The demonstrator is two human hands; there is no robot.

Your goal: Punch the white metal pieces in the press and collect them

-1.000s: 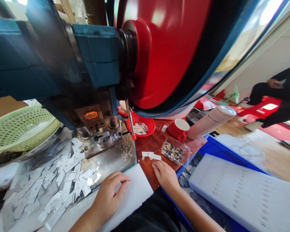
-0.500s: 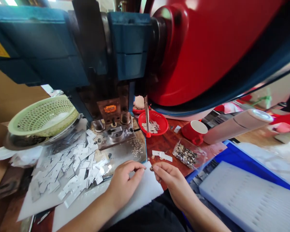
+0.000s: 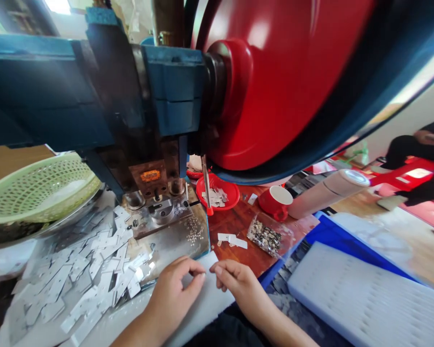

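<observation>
My left hand point(image 3: 181, 286) is closed in a pinch, thumb against index finger, over the white foam sheet point(image 3: 217, 296). A tiny pale spot shows at its fingertips, too small to name. Facing it, a short gap away, my right hand point(image 3: 237, 282) pinches too; whatever lies between its fingertips is hidden. Beyond both hands stands the press die point(image 3: 161, 210) on a metal plate point(image 3: 166, 241), with small metal pieces point(image 3: 195, 231) scattered on the plate. Flat metal plates point(image 3: 104, 260) lie heaped to the left of my left hand.
The press's blue frame point(image 3: 177, 91) and red flywheel point(image 3: 275, 82) overhang the table. Around the right side are a red basket point(image 3: 227, 193), a red mug point(image 3: 275, 201), a bag of small metal parts point(image 3: 265, 236), a flask point(image 3: 325, 193) and a white foam block point(image 3: 365, 294). A green basket point(image 3: 39, 188) stands left.
The view has shifted, so the scene sits further left. Both hands remain pinched near each other. A small dark piece seen at my right fingertips earlier no longer shows.
</observation>
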